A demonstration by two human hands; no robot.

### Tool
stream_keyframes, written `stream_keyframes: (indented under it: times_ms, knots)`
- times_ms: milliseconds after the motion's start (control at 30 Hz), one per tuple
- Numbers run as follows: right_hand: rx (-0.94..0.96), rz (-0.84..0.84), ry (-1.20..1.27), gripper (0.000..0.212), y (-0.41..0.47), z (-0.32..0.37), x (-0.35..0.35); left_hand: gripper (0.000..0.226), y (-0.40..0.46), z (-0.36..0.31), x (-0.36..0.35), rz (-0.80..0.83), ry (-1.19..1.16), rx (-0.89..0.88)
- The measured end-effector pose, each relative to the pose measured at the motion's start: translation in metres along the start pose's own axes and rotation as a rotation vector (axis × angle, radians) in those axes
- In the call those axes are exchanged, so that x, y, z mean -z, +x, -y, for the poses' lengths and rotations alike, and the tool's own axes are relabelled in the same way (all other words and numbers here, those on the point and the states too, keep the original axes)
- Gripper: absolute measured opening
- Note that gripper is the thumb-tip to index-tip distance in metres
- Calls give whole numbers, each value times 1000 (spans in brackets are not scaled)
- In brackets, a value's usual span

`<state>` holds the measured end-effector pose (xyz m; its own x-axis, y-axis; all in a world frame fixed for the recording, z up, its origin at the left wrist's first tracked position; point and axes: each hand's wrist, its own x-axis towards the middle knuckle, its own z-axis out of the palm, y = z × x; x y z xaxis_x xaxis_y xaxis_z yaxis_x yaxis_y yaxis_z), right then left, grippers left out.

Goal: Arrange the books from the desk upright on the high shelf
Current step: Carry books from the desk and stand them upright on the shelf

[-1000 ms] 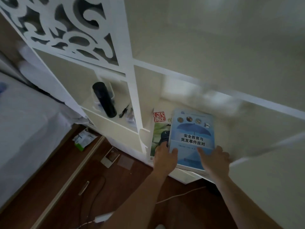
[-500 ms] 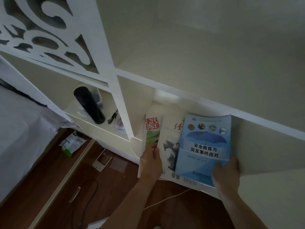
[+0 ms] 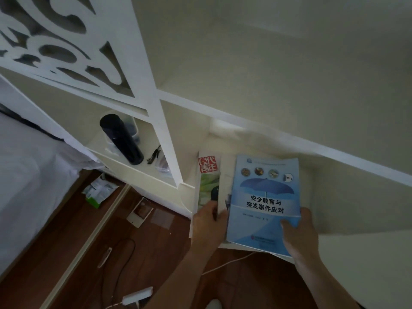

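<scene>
A blue book with an umbrella on its cover lies on top of a small stack in the white shelf compartment. My right hand grips its lower right corner, thumb on the cover. Under it sits a white-covered book, mostly hidden. At the left is a green magazine with a red seal. My left hand holds the lower edges of the green magazine and the white book. The stack's lower edges stick out past the shelf's front edge.
A black cylinder and a small black clip sit in the neighbouring compartment on the left. A carved white panel is above it. Below lie a wooden floor with a cable, a white adapter and scattered packets.
The blue book has slid left over the white book, covering most of it. My right hand has shifted from the book's bottom edge onto its lower right corner. The view has tilted.
</scene>
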<state>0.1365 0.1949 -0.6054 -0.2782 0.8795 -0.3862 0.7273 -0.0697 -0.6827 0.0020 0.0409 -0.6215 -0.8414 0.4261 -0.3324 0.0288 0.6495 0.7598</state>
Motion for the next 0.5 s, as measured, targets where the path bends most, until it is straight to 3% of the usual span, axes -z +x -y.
stream_keyframes:
  times_ms: [67,133,233,333,433,500]
  knots:
    - [55,34,30,26,-4,5,-6,13,-5,-3,1,-213,179,-30]
    - [84,76,56,25,-8,11,-14,25,-6,-2,5,-324,182,48]
    - [89,55,53,24,-9,20,-23,39,2,3,13,-229,-89,159]
    - [101,-12,-12,27,-4,22,-23,31,9,9,15,-96,-179,194]
    - [99,-6,-49,27,3,22,-18,24,6,5,10,67,-113,87]
    - [98,3,-81,28,11,24,-15,19,0,2,13,34,-85,-12]
